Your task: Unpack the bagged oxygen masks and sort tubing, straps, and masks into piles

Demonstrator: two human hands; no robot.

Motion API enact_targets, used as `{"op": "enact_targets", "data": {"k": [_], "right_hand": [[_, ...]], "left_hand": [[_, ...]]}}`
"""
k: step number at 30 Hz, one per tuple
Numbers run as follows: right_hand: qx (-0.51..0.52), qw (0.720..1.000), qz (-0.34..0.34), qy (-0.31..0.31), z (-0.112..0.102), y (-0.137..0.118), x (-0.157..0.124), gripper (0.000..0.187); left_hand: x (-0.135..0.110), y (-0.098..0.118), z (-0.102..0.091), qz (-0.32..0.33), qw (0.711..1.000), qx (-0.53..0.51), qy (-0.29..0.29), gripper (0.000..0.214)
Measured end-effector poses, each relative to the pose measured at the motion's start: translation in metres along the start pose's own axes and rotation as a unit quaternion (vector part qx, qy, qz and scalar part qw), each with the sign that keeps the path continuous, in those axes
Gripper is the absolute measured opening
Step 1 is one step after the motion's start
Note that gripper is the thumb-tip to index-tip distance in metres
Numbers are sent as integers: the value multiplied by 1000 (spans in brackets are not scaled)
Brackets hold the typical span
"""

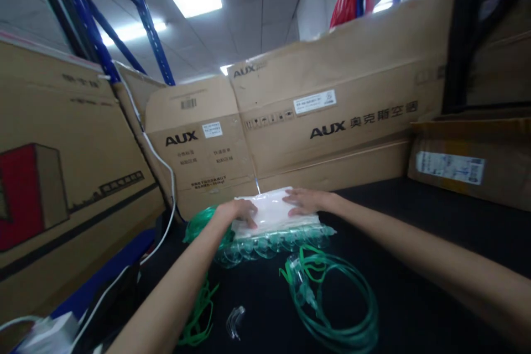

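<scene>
A stack of white plastic bags lies at the back of the black table. On its left side rests my left hand, fingers spread over the top. My right hand lies on the stack's right side, its fingers also apart. Just in front of the stack is a row of clear green oxygen masks, nested together. Beside my left wrist sits a bundle of green tubing, partly hidden by the arm. Nearer to me is a coil of green tubing with a clear plastic piece and a green strap.
Green elastic straps and small clear-and-metal strips lie at the front. Cardboard walls enclose the back and left. An open cardboard box stands at the right. A white cable and power strip are at left.
</scene>
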State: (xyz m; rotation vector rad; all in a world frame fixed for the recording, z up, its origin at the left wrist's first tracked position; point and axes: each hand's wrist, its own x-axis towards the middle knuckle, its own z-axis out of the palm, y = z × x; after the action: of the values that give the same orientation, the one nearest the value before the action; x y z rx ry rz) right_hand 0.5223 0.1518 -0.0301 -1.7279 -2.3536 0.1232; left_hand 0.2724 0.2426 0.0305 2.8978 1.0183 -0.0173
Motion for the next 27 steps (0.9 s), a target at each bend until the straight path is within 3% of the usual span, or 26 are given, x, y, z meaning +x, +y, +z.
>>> {"op": "enact_targets", "data": {"k": [4, 6, 8, 10, 12, 15, 19, 23, 27], "right_hand": [[-4, 995, 18, 98, -40, -31, -22, 42], [3, 986, 32, 163, -55, -51, -49, 42], [17, 978, 36, 206, -59, -71, -86, 42], [30, 974, 42, 221, -51, -89, -124, 44], [58, 978, 37, 197, -32, -102, -158, 37], [86, 981, 29, 171, 2, -115, -187, 24], [92, 979, 67, 170, 31, -135, -192, 20], [118, 981, 85, 126, 44, -156, -186, 21], [104, 983, 77, 127, 52, -164, -185, 16]], "left_hand": [[-34, 35, -29, 9, 998, 13, 65, 42], [-64, 57, -30, 26, 992, -5, 123, 41], [-97, 81, -19, 32, 984, -30, 171, 45], [-126, 102, 1, 49, 974, -98, 197, 42], [-147, 116, 25, 46, 972, -134, 185, 39], [-156, 122, 58, 23, 970, -192, 145, 50], [-149, 115, 83, 26, 968, -237, 83, 57], [-146, 114, 92, 14, 965, -228, 127, 58], [-152, 118, 84, 28, 956, -233, 178, 48]]}}
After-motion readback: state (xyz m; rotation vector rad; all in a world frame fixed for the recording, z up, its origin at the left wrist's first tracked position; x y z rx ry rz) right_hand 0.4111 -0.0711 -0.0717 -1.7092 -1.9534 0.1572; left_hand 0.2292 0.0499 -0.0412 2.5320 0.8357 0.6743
